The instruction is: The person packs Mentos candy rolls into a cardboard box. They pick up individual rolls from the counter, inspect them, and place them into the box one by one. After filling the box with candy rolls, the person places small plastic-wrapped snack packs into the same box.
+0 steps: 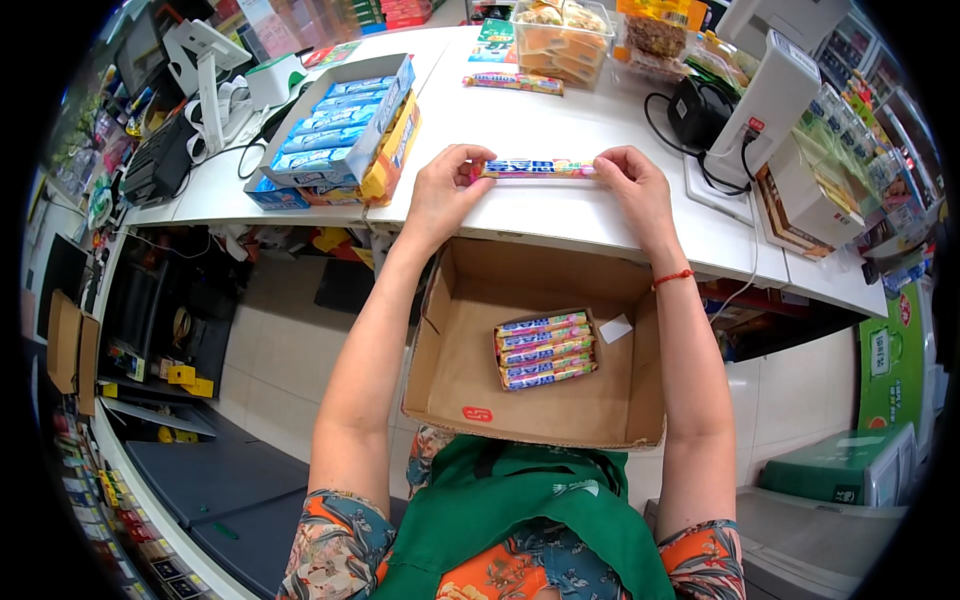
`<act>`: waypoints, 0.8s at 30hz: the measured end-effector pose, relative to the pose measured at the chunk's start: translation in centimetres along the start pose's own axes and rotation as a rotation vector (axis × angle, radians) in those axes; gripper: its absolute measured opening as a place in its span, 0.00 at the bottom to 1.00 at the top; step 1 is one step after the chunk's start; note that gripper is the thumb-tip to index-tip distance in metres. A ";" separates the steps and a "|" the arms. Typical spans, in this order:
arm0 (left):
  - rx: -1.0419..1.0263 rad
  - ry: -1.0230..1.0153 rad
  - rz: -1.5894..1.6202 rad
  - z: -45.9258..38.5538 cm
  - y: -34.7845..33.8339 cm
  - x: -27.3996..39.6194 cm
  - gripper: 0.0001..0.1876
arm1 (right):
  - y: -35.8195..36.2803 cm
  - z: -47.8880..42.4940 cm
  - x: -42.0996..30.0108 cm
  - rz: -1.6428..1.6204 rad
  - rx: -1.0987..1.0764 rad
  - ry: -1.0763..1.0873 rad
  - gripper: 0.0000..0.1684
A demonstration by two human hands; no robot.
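Observation:
A wrapped candy roll [536, 168] lies crosswise at the front part of the white counter, held at both ends. My left hand [454, 187] pinches its left end between thumb and fingers. The right end is between the thumb and fingers of my right hand [634, 184]. Below the counter edge, an open cardboard box [457, 375] is in front of my body. In it sits a small tray of similar candy rolls [545, 351], beside a white paper piece [615, 329]. Another Mentos roll [513, 82] lies farther back on the counter.
Blue and yellow snack boxes [386, 124] are stacked left on the counter [442, 97]. A clear plastic tub [562, 45] of packaged food stands at the back. To the right are a white device [765, 105], a black adapter [699, 112] and cables.

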State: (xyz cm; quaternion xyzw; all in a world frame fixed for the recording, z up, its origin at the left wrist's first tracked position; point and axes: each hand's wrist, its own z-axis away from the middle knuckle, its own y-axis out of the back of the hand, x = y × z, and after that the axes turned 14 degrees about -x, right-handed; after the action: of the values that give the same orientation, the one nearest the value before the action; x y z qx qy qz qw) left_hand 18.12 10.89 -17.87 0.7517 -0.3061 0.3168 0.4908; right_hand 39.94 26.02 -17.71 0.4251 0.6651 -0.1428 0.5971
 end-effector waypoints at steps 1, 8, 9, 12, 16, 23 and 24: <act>0.007 -0.021 -0.018 0.0 0.0 0.0 0.15 | 0.0 0.1 -0.1 -0.006 0.002 0.001 0.10; 0.031 -0.048 -0.032 0.9 -0.2 0.2 0.13 | 0.0 1.9 -1.4 -0.035 -0.001 -0.057 0.11; 0.039 -0.064 -0.064 0.9 -0.2 0.6 0.12 | 0.1 2.2 -1.4 -0.062 0.000 -0.038 0.11; 0.037 -0.068 -0.114 1.0 -0.2 0.9 0.12 | 0.2 2.7 -1.2 -0.058 -0.010 -0.019 0.13; 0.046 -0.065 -0.125 1.1 -0.2 0.9 0.12 | 0.2 2.8 -0.3 -0.042 -0.008 0.014 0.16; 0.015 -0.054 -0.082 1.2 -0.1 0.8 0.14 | 0.1 3.2 -0.6 -0.037 0.005 0.019 0.15; 0.013 -0.056 -0.085 1.2 -0.1 0.9 0.14 | 0.1 3.3 -0.9 -0.038 0.012 0.012 0.14</act>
State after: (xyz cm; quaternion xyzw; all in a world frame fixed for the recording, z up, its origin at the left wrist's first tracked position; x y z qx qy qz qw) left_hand 18.97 9.65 -17.63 0.7759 -0.2854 0.2764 0.4901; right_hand 42.17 23.43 -17.69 0.4169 0.6758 -0.1557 0.5876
